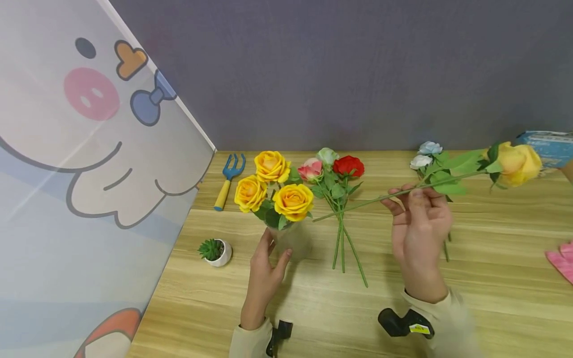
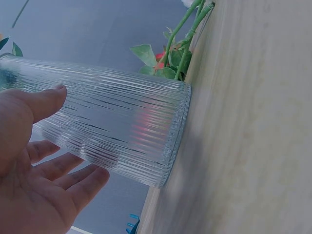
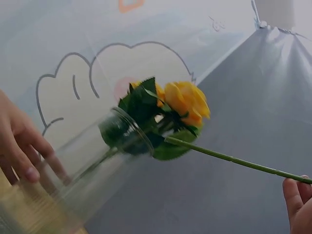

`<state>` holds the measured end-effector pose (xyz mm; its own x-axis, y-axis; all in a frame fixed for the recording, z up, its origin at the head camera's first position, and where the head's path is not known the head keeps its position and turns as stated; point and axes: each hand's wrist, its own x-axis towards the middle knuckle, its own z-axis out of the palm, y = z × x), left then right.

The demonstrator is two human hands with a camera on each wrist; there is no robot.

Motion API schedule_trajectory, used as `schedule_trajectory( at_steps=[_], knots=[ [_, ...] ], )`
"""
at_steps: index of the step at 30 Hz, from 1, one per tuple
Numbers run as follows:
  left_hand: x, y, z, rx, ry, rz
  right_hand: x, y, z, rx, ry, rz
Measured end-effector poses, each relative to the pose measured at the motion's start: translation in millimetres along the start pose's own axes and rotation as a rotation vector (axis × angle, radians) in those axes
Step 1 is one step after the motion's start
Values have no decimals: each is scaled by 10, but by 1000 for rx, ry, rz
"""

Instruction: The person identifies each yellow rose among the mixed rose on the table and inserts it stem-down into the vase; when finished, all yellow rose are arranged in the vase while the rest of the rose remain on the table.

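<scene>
A ribbed clear glass vase [image 2: 126, 117] stands on the table, holding several yellow roses [image 1: 293, 201] with green leaves. My left hand [image 1: 266, 266] holds the vase low on its side, thumb on one side and fingers on the other. In my right hand [image 1: 421, 226], the thumb and fingers pinch the green stem of another yellow rose [image 1: 519, 164]. That rose's bloom points to the right, while its cut stem end [image 3: 170, 140] is near the vase's mouth in the right wrist view. The vase's stems show blurred through the glass.
Red, pink and pale green flowers [image 1: 349, 166] lie with crossed stems right of the vase. Light blue and white flowers [image 1: 422, 161] lie behind my right hand. A small fork [image 1: 230, 174] and a potted succulent [image 1: 219, 252] are at left; something pink [image 1: 561, 261] is at right.
</scene>
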<state>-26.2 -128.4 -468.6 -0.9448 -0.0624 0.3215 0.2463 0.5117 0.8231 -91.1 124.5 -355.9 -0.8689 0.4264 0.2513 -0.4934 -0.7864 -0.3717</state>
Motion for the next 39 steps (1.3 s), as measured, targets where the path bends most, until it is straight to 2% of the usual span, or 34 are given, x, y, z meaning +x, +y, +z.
schedule_trajectory(
  at_steps=[7, 15, 23, 32, 39],
  knots=[
    [6, -3, 0, 3, 2, 13, -136, 38, 58, -34, -102, -61],
    [17, 10, -4, -14, 0, -6, -252, 123, 94, -56, -206, -50],
    [6, 7, -19, -18, -1, -24, -274, 135, 111, -34, -239, -54],
    [5, 19, -13, -20, 5, -5, -297, 156, 119, -23, -285, -82],
    [7, 33, -7, -14, -1, -26, -340, 195, 136, -30, -323, -164]
  ],
)
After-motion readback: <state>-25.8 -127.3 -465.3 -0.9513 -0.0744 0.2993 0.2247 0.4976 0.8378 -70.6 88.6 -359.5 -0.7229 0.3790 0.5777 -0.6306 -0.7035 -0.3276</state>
